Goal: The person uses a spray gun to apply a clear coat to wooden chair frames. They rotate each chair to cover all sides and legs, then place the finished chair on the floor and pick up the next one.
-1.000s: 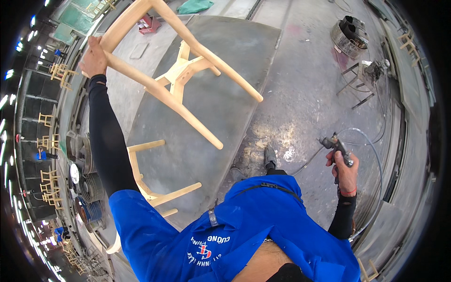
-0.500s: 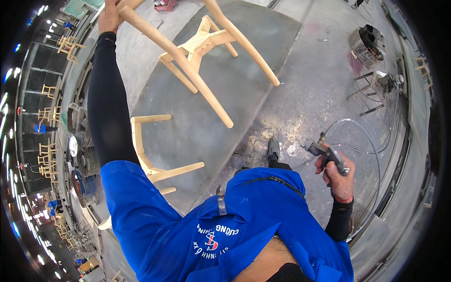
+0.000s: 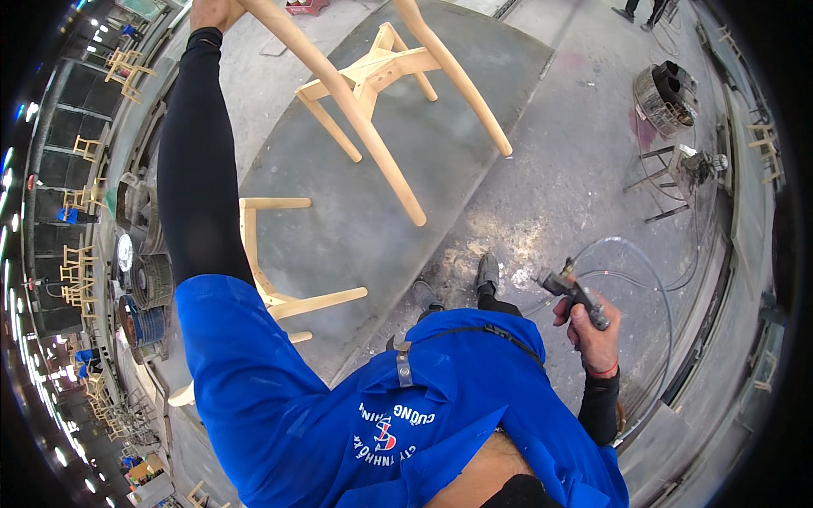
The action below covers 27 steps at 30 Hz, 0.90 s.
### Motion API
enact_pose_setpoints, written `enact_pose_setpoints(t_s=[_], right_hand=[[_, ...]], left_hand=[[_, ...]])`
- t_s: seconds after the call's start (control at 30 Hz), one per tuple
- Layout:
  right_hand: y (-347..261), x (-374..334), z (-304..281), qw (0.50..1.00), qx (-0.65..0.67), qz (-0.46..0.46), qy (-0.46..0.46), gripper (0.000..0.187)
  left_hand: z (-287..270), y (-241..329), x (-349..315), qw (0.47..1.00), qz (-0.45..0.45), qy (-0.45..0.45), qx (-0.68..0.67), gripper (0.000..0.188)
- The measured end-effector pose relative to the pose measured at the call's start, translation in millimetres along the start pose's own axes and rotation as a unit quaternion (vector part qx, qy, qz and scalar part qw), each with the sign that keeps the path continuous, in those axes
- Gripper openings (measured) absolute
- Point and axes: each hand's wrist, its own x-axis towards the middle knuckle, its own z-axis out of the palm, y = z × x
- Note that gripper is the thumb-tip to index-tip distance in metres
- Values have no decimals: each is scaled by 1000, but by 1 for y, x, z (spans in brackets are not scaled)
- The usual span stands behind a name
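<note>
At the top edge my left hand point(image 3: 215, 12) is closed on a bare pale wooden chair frame point(image 3: 360, 123), its fingers partly cut off by the picture's rim. The frame hangs tilted, its long legs pointing toward me and a cross-shaped brace between them. My right hand point(image 3: 600, 330), at the lower right, is wrapped round a dark spray gun point(image 3: 576, 300), whose nozzle points up and left, away from my body. A pale hose point(image 3: 656, 271) loops beside it. Below my left arm a second wooden frame point(image 3: 318, 303) rests on the grey sheet, partly hidden by my sleeve.
A grey sheet point(image 3: 339, 245) lies on the floor under the frames. To the right stand a stool point(image 3: 669, 182) with equipment and a round container point(image 3: 660, 102). Another person's legs point(image 3: 652, 15) show at the far right. Several chairs point(image 3: 78, 275) line the left side.
The held chair frame and my left hand have shifted slightly right in view. My right hand has moved a little left with the spray gun. Another person's legs have come into view.
</note>
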Motion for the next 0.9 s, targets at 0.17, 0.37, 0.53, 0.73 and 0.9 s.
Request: enact_pose_setpoints(t_s=[0.17, 0.37, 0.53, 0.73, 0.9], right_hand=[[-45, 9, 14, 988, 33, -146, 25, 80], [-75, 20, 36, 966, 53, -244, 61, 87], [-79, 23, 38, 956, 86, -272, 66, 89], [-74, 44, 27, 974, 44, -222, -7, 81], [-75, 53, 15, 963, 61, -261, 5, 79]], left_hand=[[15, -10, 8, 989, 45, 27, -141, 78], [14, -25, 20, 988, 34, -4, -151, 80], [19, -28, 23, 956, 29, -19, -291, 82], [17, 10, 15, 955, -5, -4, -295, 90], [18, 35, -2, 950, -25, 21, -311, 93]])
